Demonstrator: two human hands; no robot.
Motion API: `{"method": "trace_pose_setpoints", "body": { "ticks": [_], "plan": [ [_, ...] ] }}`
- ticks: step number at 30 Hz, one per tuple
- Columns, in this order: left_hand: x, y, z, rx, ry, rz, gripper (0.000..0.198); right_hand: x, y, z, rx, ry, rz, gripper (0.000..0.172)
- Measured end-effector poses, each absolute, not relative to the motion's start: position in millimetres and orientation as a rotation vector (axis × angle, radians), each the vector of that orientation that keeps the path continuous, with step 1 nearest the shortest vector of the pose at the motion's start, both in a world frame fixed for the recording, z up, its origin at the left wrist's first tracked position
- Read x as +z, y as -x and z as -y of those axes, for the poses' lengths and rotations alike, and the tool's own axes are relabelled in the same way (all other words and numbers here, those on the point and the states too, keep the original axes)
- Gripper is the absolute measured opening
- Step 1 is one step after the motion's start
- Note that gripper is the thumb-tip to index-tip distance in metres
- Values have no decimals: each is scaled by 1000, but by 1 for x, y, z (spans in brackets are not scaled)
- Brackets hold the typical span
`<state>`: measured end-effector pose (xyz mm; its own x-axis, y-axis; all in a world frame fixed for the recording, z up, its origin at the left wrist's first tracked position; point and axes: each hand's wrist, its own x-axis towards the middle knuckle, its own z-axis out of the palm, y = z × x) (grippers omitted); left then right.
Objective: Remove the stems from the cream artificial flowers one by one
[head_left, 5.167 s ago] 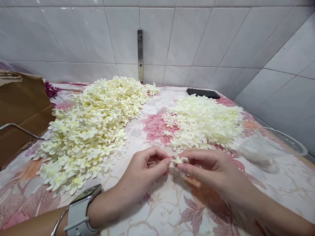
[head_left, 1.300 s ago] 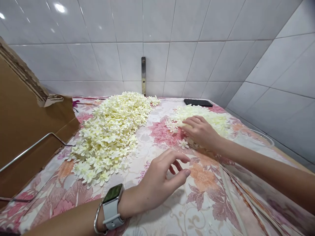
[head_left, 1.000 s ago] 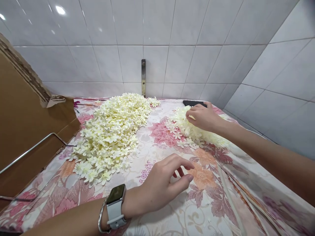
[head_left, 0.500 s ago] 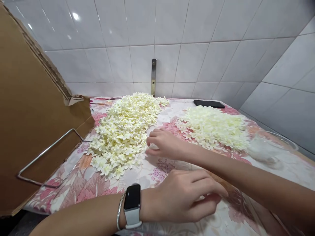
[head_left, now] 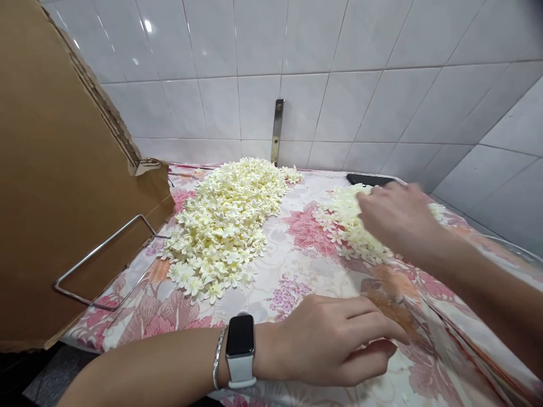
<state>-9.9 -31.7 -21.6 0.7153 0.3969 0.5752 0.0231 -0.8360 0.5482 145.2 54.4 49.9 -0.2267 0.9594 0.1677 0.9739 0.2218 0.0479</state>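
Observation:
My left hand [head_left: 335,339], with a smartwatch [head_left: 241,337] and a silver bracelet [head_left: 218,359] at its wrist, rests low over the cloth. Its fingers are curled with thumb and fingertips close together; whatever they pinch, if anything, I cannot make out. Over the right-hand heap of pale petal-like flowers [head_left: 348,217] hovers my right hand [head_left: 396,217], smeared by motion, its fingertips unclear. A bigger mound of cream-white flowers [head_left: 233,206] lies to the left, apart from both hands.
A floral tablecloth [head_left: 275,249] covers the table up to the tiled wall [head_left: 220,107]. At the left stands a cardboard box [head_left: 55,186] with a bent wire handle [head_left: 99,249]. A black phone [head_left: 367,180] lies behind the right heap. A metal strip [head_left: 277,133] is on the wall.
My right hand has moved from beside the left mound over to the right heap. My left hand keeps its pose. The whole view has shifted slightly.

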Motion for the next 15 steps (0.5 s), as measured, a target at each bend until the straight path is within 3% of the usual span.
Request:
{"method": "trace_pose_setpoints", "body": {
  "ticks": [3,6,10,15],
  "plan": [
    [-23,9,31,1010,-2414,-331,23,57,-144,-56,-192,1886,2353,26],
    [-24,9,30,1076,-2501,-307,25,45,-107,-62,98,1596,2563,17],
    [-23,9,27,1201,-2637,-174,27,16,-56,-75,478,1392,2627,23],
    [-25,11,24,1110,-2654,-209,28,-6,-49,-84,807,1363,2447,29]
  ]
}}
